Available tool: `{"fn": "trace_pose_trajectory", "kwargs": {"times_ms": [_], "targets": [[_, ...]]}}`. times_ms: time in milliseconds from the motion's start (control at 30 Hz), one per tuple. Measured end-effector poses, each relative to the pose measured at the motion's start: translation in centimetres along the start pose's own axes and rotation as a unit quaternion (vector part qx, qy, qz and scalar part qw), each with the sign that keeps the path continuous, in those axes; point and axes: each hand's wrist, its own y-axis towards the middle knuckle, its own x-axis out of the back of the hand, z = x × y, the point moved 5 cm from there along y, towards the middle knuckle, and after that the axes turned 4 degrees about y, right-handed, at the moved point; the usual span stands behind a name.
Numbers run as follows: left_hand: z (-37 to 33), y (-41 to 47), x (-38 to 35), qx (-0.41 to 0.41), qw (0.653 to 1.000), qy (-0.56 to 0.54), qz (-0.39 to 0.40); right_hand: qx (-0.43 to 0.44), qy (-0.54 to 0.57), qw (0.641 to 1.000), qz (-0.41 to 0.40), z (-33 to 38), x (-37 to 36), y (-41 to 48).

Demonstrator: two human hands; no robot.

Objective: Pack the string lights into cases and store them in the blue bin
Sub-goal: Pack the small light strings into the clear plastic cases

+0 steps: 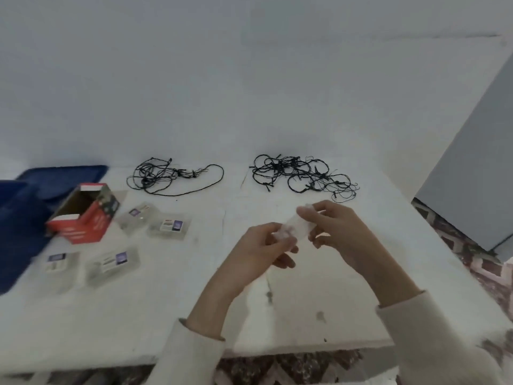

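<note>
Both hands hold one clear plastic case [294, 227] above the white table [277, 315]. My left hand [263, 250] grips its near end and my right hand [337, 230] pinches its far end. A thin dark wire [268, 287] dangles below the left hand. Two tangles of black string lights lie at the back of the table, one left of centre [169, 176] and a larger one to the right [302, 173]. Several clear cases with labels lie on the left [169, 226] [112, 263] [59, 262] [136, 213]. The blue bin [16, 218] sits at the far left edge.
An open red cardboard box [84, 215] stands beside the blue bin, whose blue lid [66, 176] lies behind it. A white wall rises behind the table. The table's near edge runs below my forearms, with patterned floor [472, 245] to the right.
</note>
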Motion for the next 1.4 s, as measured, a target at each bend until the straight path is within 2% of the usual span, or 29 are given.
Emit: {"fn": "trace_pose_trajectory", "kwargs": {"times_ms": [100, 200, 233, 300, 333, 400, 433, 467, 533, 600, 633, 667, 733, 767, 800, 833, 900, 933, 967, 1033, 1067, 1100, 1133, 1200, 1300, 1400], "targets": [[-0.5, -1.9, 4.6, -0.042, 0.995, -0.024, -0.09, -0.014, 0.112, 0.988, 0.105, 1.1, -3.8, 0.3], [-1.5, -4.1, 8.4, -0.103, 0.967, -0.065, -0.223, -0.076, 0.244, 0.959, 0.118, 1.9, -7.1, 0.3], [-1.8, -4.7, 9.3, -0.127, 0.953, -0.067, -0.265, -0.111, 0.308, 0.936, 0.131, 2.1, -8.4, 0.0], [-2.3, -5.6, 10.3, -0.161, 0.931, -0.006, -0.327, -0.168, 0.435, 0.866, 0.181, 3.0, -11.3, -1.2], [-2.6, -5.7, 10.2, -0.168, 0.923, 0.049, -0.343, -0.174, 0.474, 0.841, 0.193, 3.7, -12.5, -1.9], [-3.2, -5.6, 9.8, -0.163, 0.912, 0.149, -0.345, -0.143, 0.521, 0.821, 0.184, 5.3, -14.1, -3.0], [-3.6, -5.4, 9.5, -0.157, 0.912, 0.177, -0.336, -0.116, 0.536, 0.817, 0.177, 6.3, -14.6, -3.6], [-4.0, -5.3, 9.3, -0.15, 0.914, 0.192, -0.325, -0.07, 0.527, 0.829, 0.173, 7.2, -15.0, -4.0], [-5.0, -5.5, 9.2, -0.146, 0.913, 0.209, -0.318, 0.061, 0.436, 0.886, 0.144, 8.7, -14.7, -4.0], [-6.1, -6.2, 9.6, -0.15, 0.907, 0.224, -0.323, 0.239, 0.273, 0.93, 0.064, 10.2, -13.3, -4.1], [-6.7, -6.6, 9.7, -0.146, 0.903, 0.24, -0.326, 0.326, 0.18, 0.928, 0.013, 11.0, -12.6, -4.2], [-7.3, -7.1, 9.9, -0.137, 0.895, 0.264, -0.332, 0.405, 0.087, 0.91, -0.029, 11.7, -12.0, -4.4], [-8.9, -8.0, 10.3, -0.121, 0.863, 0.337, -0.357, 0.519, -0.104, 0.846, -0.072, 12.8, -11.5, -4.8], [-9.8, -8.4, 10.5, -0.126, 0.838, 0.378, -0.373, 0.545, -0.189, 0.814, -0.071, 13.1, -11.6, -4.8], [-10.8, -8.8, 10.6, -0.151, 0.811, 0.412, -0.386, 0.543, -0.253, 0.799, -0.056, 13.2, -11.6, -4.6], [-11.7, -9.1, 10.7, -0.189, 0.787, 0.443, -0.386, 0.512, -0.294, 0.807, -0.027, 13.4, -11.5, -4.2], [-13.1, -9.3, 10.8, -0.253, 0.753, 0.488, -0.361, 0.413, -0.31, 0.854, 0.058, 13.5, -11.0, -3.6], [-13.6, -9.3, 11.0, -0.263, 0.765, 0.482, -0.337, 0.366, -0.288, 0.878, 0.114, 13.4, -10.7, -3.4], [-13.8, -9.2, 11.2, -0.259, 0.798, 0.448, -0.309, 0.321, -0.255, 0.896, 0.173, 13.3, -10.4, -3.3], [-13.9, -8.9, 11.6, -0.243, 0.891, 0.297, -0.241, 0.245, -0.168, 0.913, 0.279, 13.0, -9.7, -3.4], [-13.8, -8.7, 11.7, -0.239, 0.928, 0.199, -0.206, 0.215, -0.115, 0.915, 0.322, 12.9, -9.4, -3.5], [-13.7, -8.4, 11.7, -0.236, 0.949, 0.111, -0.176, 0.187, -0.057, 0.911, 0.363, 12.7, -9.3, -3.6], [-13.3, -8.1, 11.7, -0.229, 0.96, 0.039, -0.156, 0.164, 0.0, 0.905, 0.392, 12.5, -9.3, -3.7], [-12.3, -7.2, 11.3, -0.209, 0.965, -0.069, -0.141, 0.145, 0.093, 0.899, 0.403, 12.0, -9.7, -3.8], [-10.9, -6.0, 10.0, -0.17, 0.96, -0.17, -0.146, 0.14, 0.212, 0.904, 0.344, 11.4, -10.2, -3.4], [-10.2, -5.7, 8.7, -0.145, 0.954, -0.204, -0.168, 0.178, 0.242, 0.922, 0.245, 11.4, -9.9, -3.1]]}}
